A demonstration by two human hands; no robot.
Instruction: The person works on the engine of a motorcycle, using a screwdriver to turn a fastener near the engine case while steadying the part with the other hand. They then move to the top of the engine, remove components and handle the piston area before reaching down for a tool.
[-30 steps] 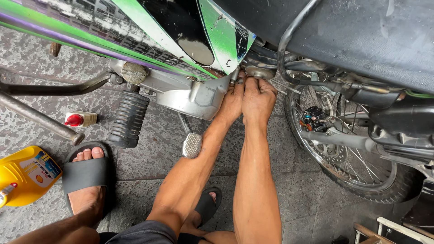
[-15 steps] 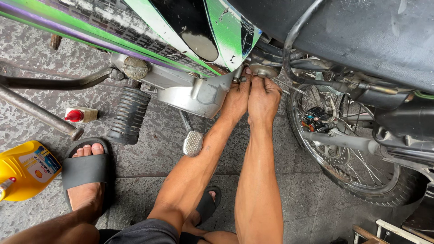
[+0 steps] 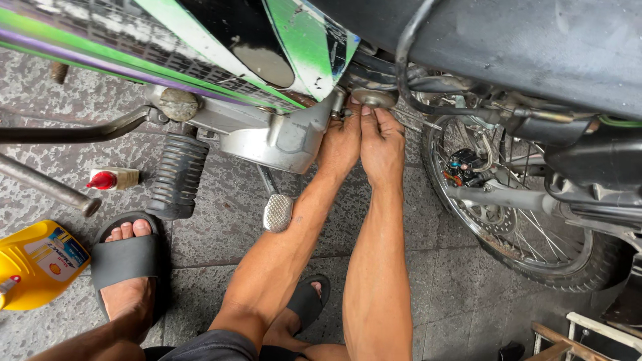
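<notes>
left hand (image 3: 341, 144): pressed up against the engine cover (image 3: 277, 137), fingers curled in at the small bolt end just beside the disc (image 3: 374, 98); can't really tell if it's gripping anything, the fingertips are tucked out of sight
right hand (image 3: 382, 144): right next to the left one, touching it, fingers stretched up with the tips on the underside of the disc (a round metal piece, looks like a washer or small sprocket); mostly open, resting on it rather than wrapped around it
disc: sits just above both hands' fingertips, under the green and black bike fairing (image 3: 294, 40)
rear wheel (image 3: 535, 227): off to the right of the right hand, spokes and tyre showing
kick pedal (image 3: 277, 212): below the left hand, right beside the left forearm
footpeg (image 3: 177, 175): well left of the left hand, ribbed rubber
oil jug (image 3: 37, 264): yellow, far left and lower down, near the sandalled foot (image 3: 127, 267)
small bottle (image 3: 112, 179): red cap, lying on the paving left of the footpeg
</notes>
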